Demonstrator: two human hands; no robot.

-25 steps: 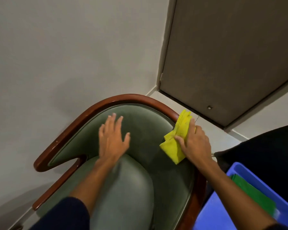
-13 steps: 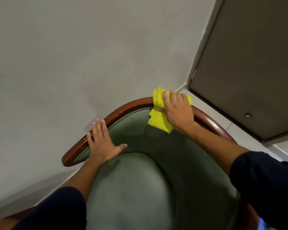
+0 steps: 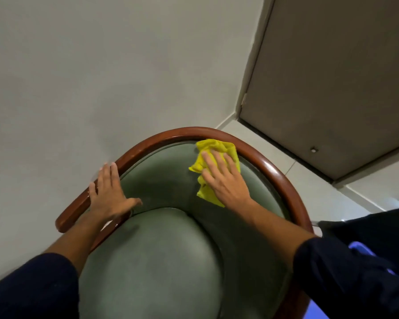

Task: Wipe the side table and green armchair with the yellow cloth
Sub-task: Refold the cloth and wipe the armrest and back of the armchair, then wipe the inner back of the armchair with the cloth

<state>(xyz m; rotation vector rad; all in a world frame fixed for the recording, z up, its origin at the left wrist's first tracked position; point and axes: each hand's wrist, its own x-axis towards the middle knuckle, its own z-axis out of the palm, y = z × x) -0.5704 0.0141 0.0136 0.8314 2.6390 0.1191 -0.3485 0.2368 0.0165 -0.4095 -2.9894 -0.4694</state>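
The green armchair (image 3: 161,256) fills the lower middle, with a curved brown wooden rim (image 3: 187,132) around its padded back. My right hand (image 3: 224,180) lies flat on the yellow cloth (image 3: 219,148), pressing it against the upper right of the green backrest just below the rim. My left hand (image 3: 108,192) rests open on the left side of the rim and backrest, fingers spread, holding nothing. The side table is out of view.
A pale wall (image 3: 101,65) stands close behind the chair. A grey door (image 3: 332,77) sits at the upper right above a strip of tiled floor (image 3: 283,162). Part of a blue bin (image 3: 359,247) and something dark (image 3: 378,226) lie at the right edge.
My right hand has slid the cloth from the top of the wooden rim down onto the green backrest. My left hand stays braced on the left of the rim.
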